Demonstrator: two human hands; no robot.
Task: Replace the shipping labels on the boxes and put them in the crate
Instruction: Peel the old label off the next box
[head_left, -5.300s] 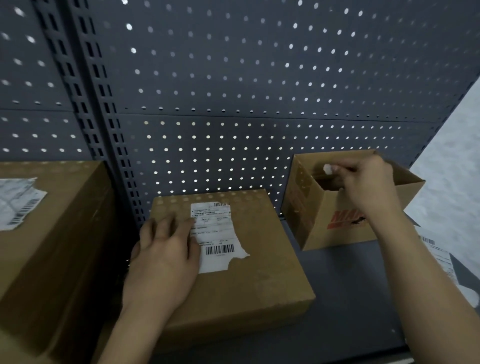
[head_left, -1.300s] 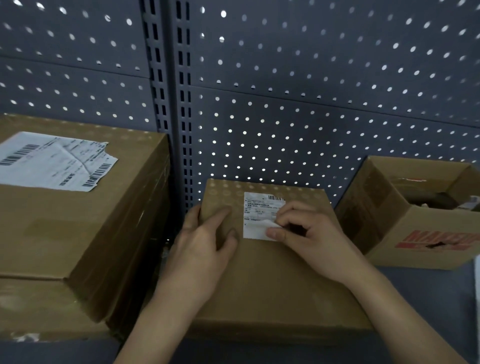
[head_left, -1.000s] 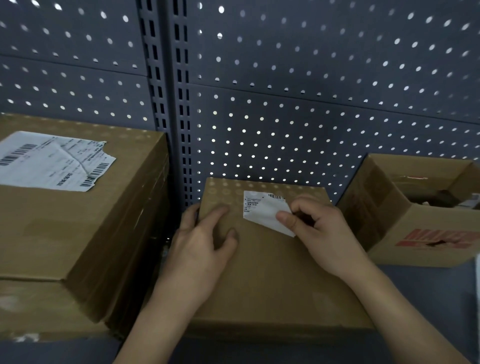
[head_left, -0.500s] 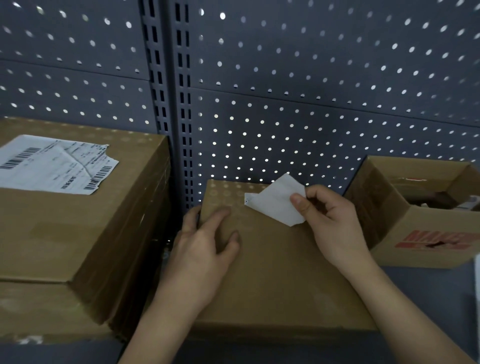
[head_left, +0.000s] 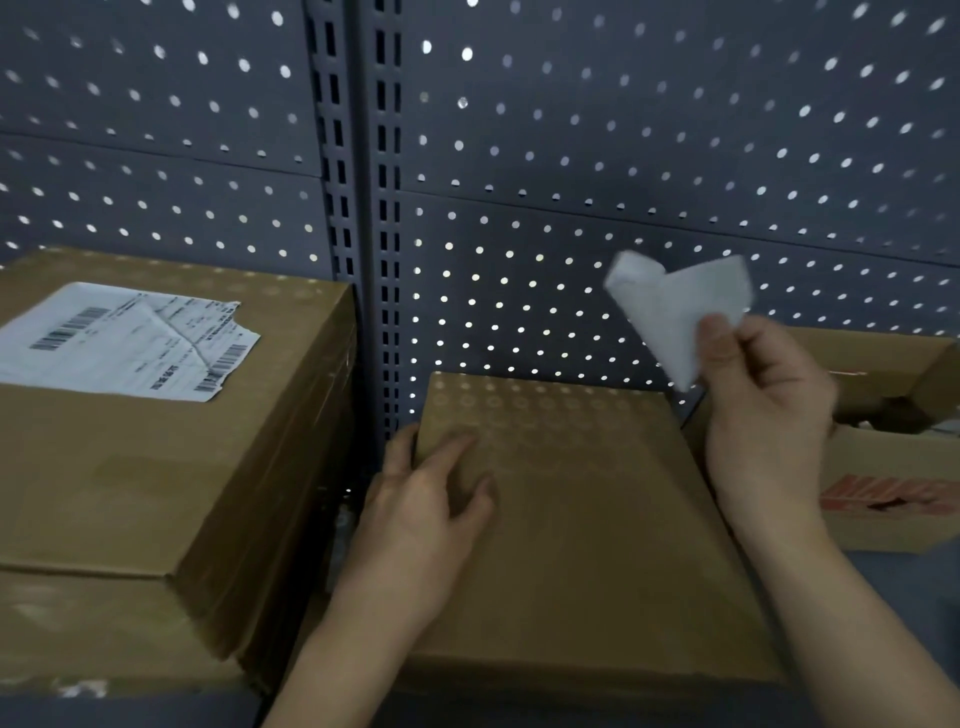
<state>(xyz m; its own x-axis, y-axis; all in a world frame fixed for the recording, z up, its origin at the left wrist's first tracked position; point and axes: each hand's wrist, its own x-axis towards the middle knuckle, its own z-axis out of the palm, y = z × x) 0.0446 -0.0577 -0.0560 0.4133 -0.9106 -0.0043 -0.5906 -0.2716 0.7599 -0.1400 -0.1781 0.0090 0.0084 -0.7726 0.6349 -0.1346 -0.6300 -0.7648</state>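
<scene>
While our left grip (head_left: 426, 499) lies flat on the box (head_left: 571, 545), our right grip (head_left: 763, 415) pinches the loose label (head_left: 675, 312), open carton (head_left: 893, 519) just rightward.

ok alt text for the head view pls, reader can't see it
A right hand pinches a curled white label in the air above a bare-topped cardboard box, while the left hand rests on that box's left edge. A larger box on the left carries a torn shipping label, and an open box stands on the right before a dark pegboard wall.
</scene>
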